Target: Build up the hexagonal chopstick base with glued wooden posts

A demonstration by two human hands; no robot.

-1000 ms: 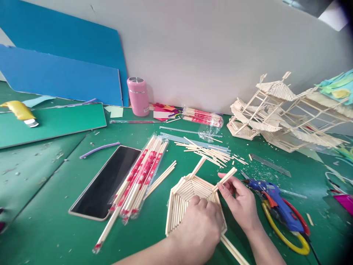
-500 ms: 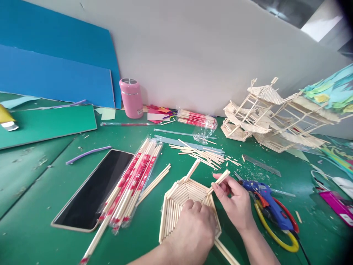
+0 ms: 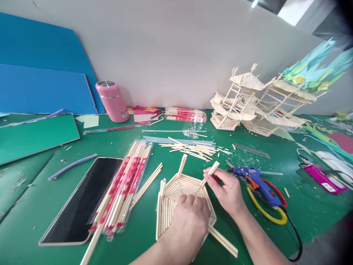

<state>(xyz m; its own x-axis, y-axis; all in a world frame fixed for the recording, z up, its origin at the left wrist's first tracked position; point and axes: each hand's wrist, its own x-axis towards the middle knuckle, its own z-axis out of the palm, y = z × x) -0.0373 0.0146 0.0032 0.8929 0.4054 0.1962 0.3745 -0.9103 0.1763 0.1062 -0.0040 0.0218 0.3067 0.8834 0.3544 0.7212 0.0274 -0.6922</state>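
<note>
A many-sided panel of wooden sticks (image 3: 163,217) lies before me on the table. My left hand (image 3: 189,221) rests over its middle with the fingers curled under; whatever they grip is hidden. Between thumb and fingers, my right hand (image 3: 227,189) pinches a short wooden stick piece (image 3: 211,172), tilted up at the panel's far right corner. Another stick piece (image 3: 182,165) stands slanted at the far corner, and a shorter one (image 3: 163,187) rises on the left. Longer sticks (image 3: 224,241) stick out at the lower right, beside my left hand.
A blue glue gun (image 3: 256,182) and yellow-handled pliers (image 3: 264,209) lie on the right. Loose sticks (image 3: 193,148) are scattered beyond the panel. To the left are wrapped chopsticks (image 3: 125,187) and a dark tablet (image 3: 82,202). Behind stand a pink flask (image 3: 112,103) and stick-built models (image 3: 242,99).
The view has turned a little to the right, so things appear further left. Both hands keep nearly the same hold on the panel and the stick piece.
</note>
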